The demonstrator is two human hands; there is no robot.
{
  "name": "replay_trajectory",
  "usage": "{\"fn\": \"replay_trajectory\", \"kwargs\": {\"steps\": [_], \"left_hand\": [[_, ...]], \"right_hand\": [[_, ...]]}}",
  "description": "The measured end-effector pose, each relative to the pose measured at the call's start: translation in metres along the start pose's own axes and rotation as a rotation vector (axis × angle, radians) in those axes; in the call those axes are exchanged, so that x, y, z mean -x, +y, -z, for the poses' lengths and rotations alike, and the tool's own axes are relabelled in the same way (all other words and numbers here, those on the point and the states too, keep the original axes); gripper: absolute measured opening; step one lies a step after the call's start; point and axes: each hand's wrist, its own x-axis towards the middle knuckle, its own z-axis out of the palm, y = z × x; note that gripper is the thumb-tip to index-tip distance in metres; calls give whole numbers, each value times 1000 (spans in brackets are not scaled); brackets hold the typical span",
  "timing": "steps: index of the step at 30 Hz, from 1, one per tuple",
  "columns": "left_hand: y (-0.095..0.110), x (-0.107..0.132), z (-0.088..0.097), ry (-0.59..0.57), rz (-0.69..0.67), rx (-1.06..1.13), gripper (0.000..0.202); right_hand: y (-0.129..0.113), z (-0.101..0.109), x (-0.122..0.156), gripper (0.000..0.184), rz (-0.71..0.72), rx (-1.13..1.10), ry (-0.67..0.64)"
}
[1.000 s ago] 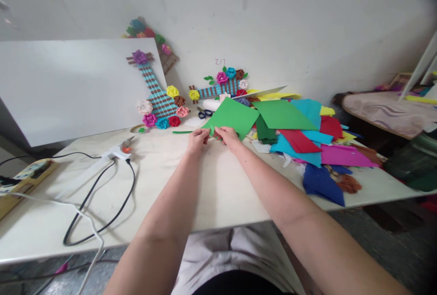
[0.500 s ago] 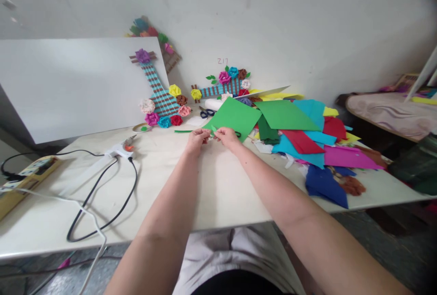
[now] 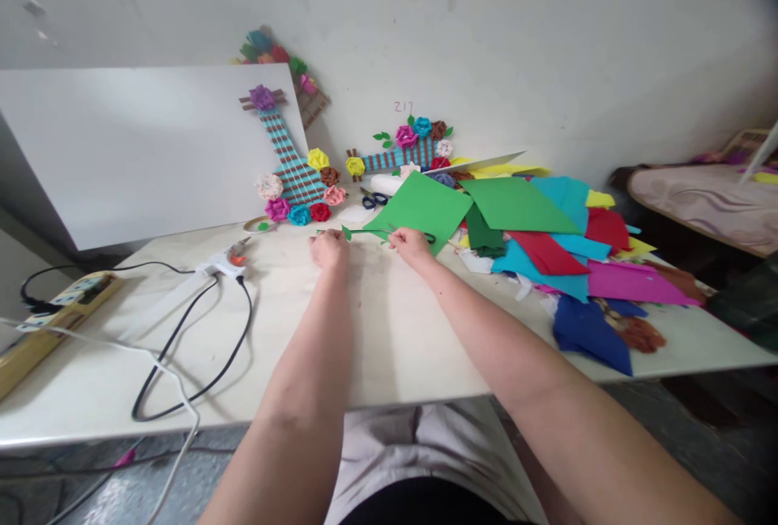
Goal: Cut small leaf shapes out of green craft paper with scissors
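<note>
The small leaf-shaped paper piece [image 3: 346, 232] is bright green, as are the two large flat rectangular paper sheets [image 3: 419, 205] [image 3: 523, 205]; a folded paper piece [image 3: 483, 241] is dark green. Other paper sheets show red [image 3: 547, 253], magenta [image 3: 635, 283] and deep blue [image 3: 589, 335]. Turquoise and brown stripes cross the tall guitar-shaped craft [image 3: 292, 168] and the low one [image 3: 419, 154]. Crumpled-paper flowers come in purple [image 3: 262, 97], yellow [image 3: 318, 159] and red [image 3: 320, 212]. The flat rectangular board [image 3: 121, 152] is plain white, the glue gun [image 3: 214, 266] white with orange, the desk [image 3: 292, 330] off-white. Purplish-grey swirls pattern the pale pinkish padded surface [image 3: 698, 197].
</note>
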Motion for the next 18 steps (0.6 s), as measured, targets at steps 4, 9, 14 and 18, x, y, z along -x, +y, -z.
{"fn": "replay_trajectory", "kwargs": {"steps": [4, 9, 14, 18], "left_hand": [[-2, 3, 0, 18, 19, -141, 14], [-6, -1, 3, 2, 93, -111, 4], [-2, 1, 5, 211, 220, 127, 26], [4, 11, -6, 226, 227, 272, 33]], "right_hand": [[-9, 5, 6, 19, 5, 107, -17], [-13, 6, 8, 20, -5, 164, -21], [-16, 5, 11, 19, 56, 261, 12], [-19, 4, 14, 19, 185, 337, 21]]}}
